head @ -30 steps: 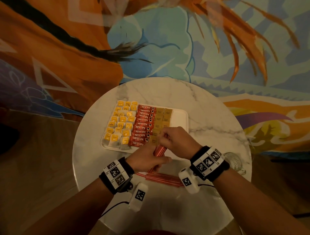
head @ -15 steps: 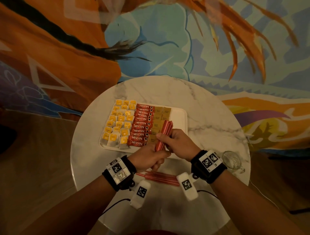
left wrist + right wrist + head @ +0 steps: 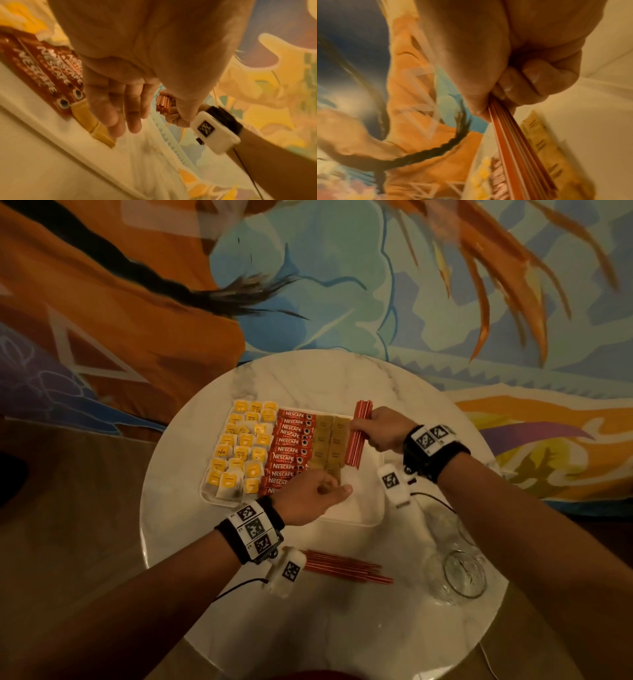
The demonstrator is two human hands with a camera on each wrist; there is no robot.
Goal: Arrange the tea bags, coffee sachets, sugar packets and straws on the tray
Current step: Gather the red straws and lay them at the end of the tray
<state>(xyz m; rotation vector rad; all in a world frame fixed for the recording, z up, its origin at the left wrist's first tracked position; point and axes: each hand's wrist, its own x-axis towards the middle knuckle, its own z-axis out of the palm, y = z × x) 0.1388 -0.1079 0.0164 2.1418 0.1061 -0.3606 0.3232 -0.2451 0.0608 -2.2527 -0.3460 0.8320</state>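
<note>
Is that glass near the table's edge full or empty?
Empty, it seems. The glass stands upright on the marble table, and the head view looks through its clear walls to the tabletop, with no liquid showing.

On the round table (image 3: 428, 412) a tray (image 3: 363, 518) is set, on which tea bags (image 3: 239, 453) are laid at the left, Nescafé sachets (image 3: 291, 450) to their right, and sugar packets (image 3: 330, 443) right of those. A bundle of straws (image 3: 359, 436) is held just right of the sugar packets. More straws (image 3: 346, 568) are laid on the table before the tray, with a glass mug (image 3: 462, 575) to their right.
</note>
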